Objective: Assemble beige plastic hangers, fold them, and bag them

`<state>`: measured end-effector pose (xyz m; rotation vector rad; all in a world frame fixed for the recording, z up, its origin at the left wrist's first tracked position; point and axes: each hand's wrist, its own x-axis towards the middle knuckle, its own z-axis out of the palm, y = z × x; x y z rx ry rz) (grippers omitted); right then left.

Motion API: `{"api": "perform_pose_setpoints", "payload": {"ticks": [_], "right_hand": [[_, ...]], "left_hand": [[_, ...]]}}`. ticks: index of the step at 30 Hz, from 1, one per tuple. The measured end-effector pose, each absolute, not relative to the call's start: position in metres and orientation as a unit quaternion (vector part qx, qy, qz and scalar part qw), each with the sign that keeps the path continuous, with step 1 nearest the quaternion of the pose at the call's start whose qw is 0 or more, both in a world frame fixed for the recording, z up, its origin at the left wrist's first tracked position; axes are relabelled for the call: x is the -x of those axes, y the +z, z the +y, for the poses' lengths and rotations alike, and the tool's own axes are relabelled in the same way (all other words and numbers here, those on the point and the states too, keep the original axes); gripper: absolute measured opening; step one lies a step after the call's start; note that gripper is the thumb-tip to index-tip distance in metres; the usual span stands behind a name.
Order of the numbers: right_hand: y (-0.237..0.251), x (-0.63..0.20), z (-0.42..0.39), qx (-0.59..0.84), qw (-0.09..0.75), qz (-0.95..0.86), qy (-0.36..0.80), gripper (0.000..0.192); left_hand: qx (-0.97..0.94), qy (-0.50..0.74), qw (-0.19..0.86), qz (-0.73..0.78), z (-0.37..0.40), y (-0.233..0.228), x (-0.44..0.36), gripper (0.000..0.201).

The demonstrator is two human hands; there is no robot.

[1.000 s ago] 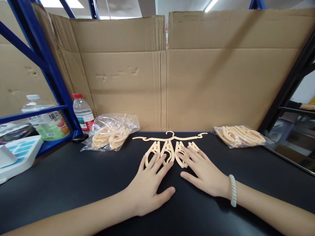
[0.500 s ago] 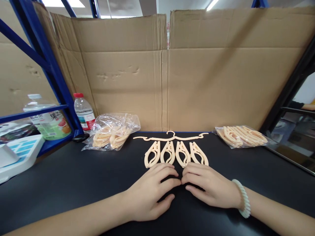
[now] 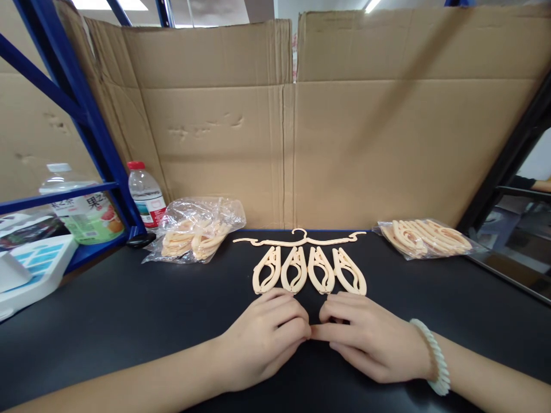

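Observation:
Several cream folded travel hangers (image 3: 321, 271) lie in a row on the black table, just beyond my hands. Behind them is one unfolded hanger (image 3: 293, 242), its hook toward the cardboard. My left hand (image 3: 269, 335) rests low over the table with its fingers curled together, and no object shows in it. My right hand (image 3: 372, 335), with a pale coiled band at the wrist, has its index finger stretched out and its thumb apart. That index fingertip meets the curled fingers of my left hand. Neither hand is seen holding a hanger.
A crumpled clear bag of hangers (image 3: 196, 238) lies at the left, and a flatter bag of hangers (image 3: 424, 238) at the right. A red-capped bottle (image 3: 146, 195) and a larger bottle (image 3: 88, 215) stand by the blue frame (image 3: 81, 115). Cardboard (image 3: 215, 137) walls the back.
The fingers of my left hand have curled in from a looser spread. My right hand has shifted slightly right and toward me, its index finger now straighter. The hangers have stayed put.

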<state>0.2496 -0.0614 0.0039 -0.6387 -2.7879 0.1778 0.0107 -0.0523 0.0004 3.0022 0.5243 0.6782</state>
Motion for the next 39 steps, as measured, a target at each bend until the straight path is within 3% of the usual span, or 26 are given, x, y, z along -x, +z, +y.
{"api": "perform_pose_setpoints", "payload": {"ticks": [19, 27, 39], "right_hand": [[0.0050, -0.2493, -0.0618, 0.215, 0.116, -0.967, 0.071, 0.047], [0.0042, -0.2507, -0.0618, 0.217, 0.123, -0.965, 0.081, 0.049], [0.0072, -0.2474, -0.0702, 0.206, 0.148, -0.955, 0.154, 0.045]], "left_hand": [[-0.961, 0.251, -0.007, 0.118, -0.0489, -0.0027, -0.0109, 0.016], [-0.955, 0.249, 0.007, 0.162, -0.0499, -0.0035, -0.0105, 0.013], [-0.954, 0.247, -0.061, 0.160, -0.0511, -0.0030, -0.0134, 0.019]]}}
